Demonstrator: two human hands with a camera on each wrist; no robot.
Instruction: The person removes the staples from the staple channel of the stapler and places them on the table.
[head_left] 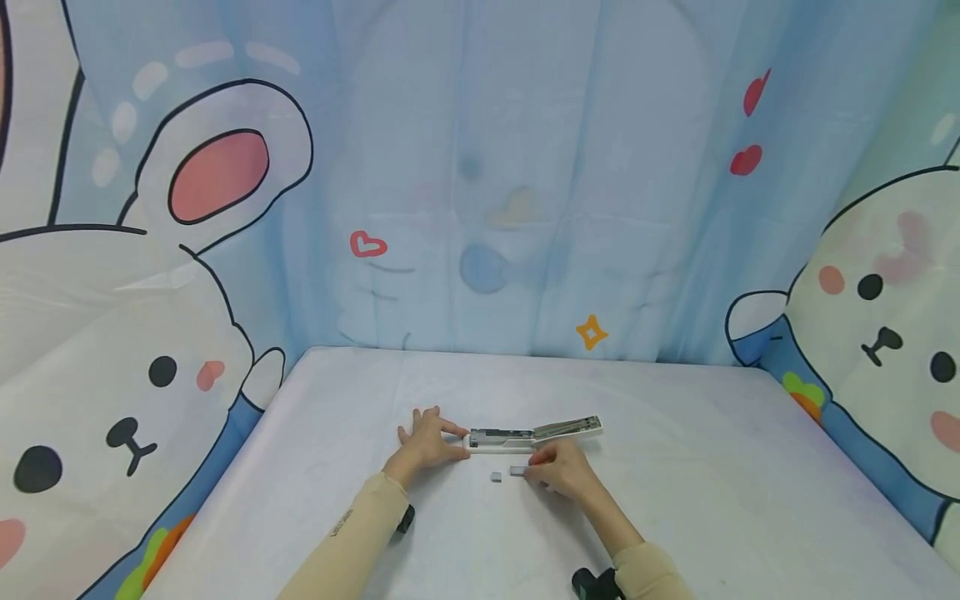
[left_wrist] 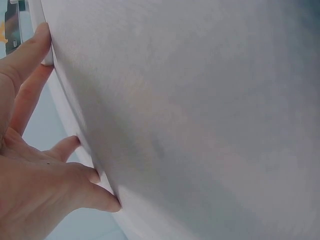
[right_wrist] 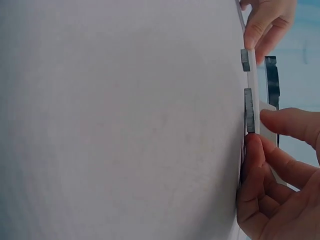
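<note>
A white stapler (head_left: 501, 437) lies opened out on the table, its metal inside showing and its right part (head_left: 567, 428) tilted up. My left hand (head_left: 427, 442) holds the stapler's left end between thumb and a finger, the other fingers spread behind. In front of the stapler lie two grey pieces that look like staple strips: a short one (head_left: 496, 477) and a longer one (head_left: 517, 472). With curled fingers, my right hand (head_left: 561, 469) pinches the longer strip's right end, which its fingertips hide. The right wrist view shows both the longer strip (right_wrist: 249, 110) and the short one (right_wrist: 245, 60).
A white cloth (head_left: 675, 467) covers the table. Behind it hangs a blue curtain (head_left: 525, 167) printed with cartoon animals. A dark wrist device (head_left: 596, 583) sits by the right sleeve, and another (head_left: 406, 519) by the left one.
</note>
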